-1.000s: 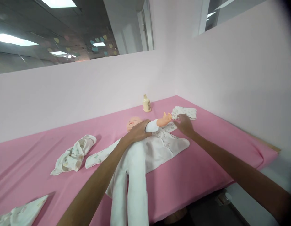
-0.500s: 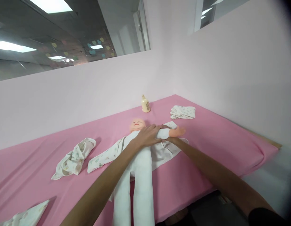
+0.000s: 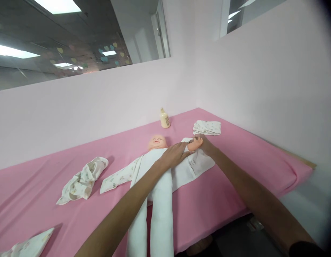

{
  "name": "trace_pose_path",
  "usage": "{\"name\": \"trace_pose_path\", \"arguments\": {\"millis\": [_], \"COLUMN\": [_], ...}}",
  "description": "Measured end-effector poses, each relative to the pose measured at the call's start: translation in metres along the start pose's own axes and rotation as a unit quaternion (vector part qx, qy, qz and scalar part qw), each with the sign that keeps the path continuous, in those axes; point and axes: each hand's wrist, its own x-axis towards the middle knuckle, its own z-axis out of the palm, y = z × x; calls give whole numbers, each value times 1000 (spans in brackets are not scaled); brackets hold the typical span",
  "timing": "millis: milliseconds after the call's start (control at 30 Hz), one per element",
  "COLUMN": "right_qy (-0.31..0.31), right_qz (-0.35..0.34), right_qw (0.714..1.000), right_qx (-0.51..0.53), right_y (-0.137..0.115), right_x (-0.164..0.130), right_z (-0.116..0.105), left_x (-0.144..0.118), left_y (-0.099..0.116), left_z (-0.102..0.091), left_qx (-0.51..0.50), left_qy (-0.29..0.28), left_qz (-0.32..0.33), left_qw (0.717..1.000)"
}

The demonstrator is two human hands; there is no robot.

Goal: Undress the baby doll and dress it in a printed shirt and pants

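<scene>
A baby doll [image 3: 161, 182] with a white cloth body lies on its back, its head away from me. Under it is spread an open white baby shirt [image 3: 192, 166] with a small print, one sleeve reaching out to the left. My left hand [image 3: 176, 155] lies over the doll's arm on the right side, fingers curled round it near the wrist. Against the doll's bare hand [image 3: 195, 144] my right hand [image 3: 207, 145] is closed from behind. Its fingertips are partly hidden beside the shirt's edge.
The pink-covered table [image 3: 235, 167] meets white walls at the back and right. A cream pump bottle [image 3: 165, 119] stands behind the doll's head. Folded printed cloth [image 3: 207, 127] lies at back right, a crumpled printed garment [image 3: 83, 180] at left, another printed cloth [image 3: 31, 244] at front left.
The doll's arm has been drawn in and lower, over the shirt. My right hand has come from beneath the forearm to the doll's hand, and my left hand has shifted slightly along.
</scene>
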Motion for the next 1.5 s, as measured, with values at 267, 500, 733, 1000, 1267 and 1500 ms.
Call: {"name": "trace_pose_path", "arguments": {"millis": [267, 500, 733, 1000, 1267, 1500], "right_qy": [111, 185, 117, 115, -39, -53], "right_qz": [-31, -147, -236, -99, -166, -153], "right_qw": [993, 969, 943, 969, 985, 979], "right_qx": [21, -74, -201, -193, -42, -124], "right_y": [-9, -24, -24, -16, -5, -2], "right_x": [-9, -36, -59, -52, -74, -80], "right_z": [-5, 5, 20, 20, 71, 57], "left_x": [8, 16, 24, 6, 10, -2], "left_y": [-11, -11, -23, -24, -40, -42], "left_z": [6, 7, 8, -4, 4, -1], "left_qx": [0, -4, -8, 50, 76, 70], "left_qy": [-40, -101, -89, -110, -44, -41], "left_qz": [-82, -101, -120, -84, -118, -116], "left_qw": [996, 990, 989, 989, 989, 990]}}
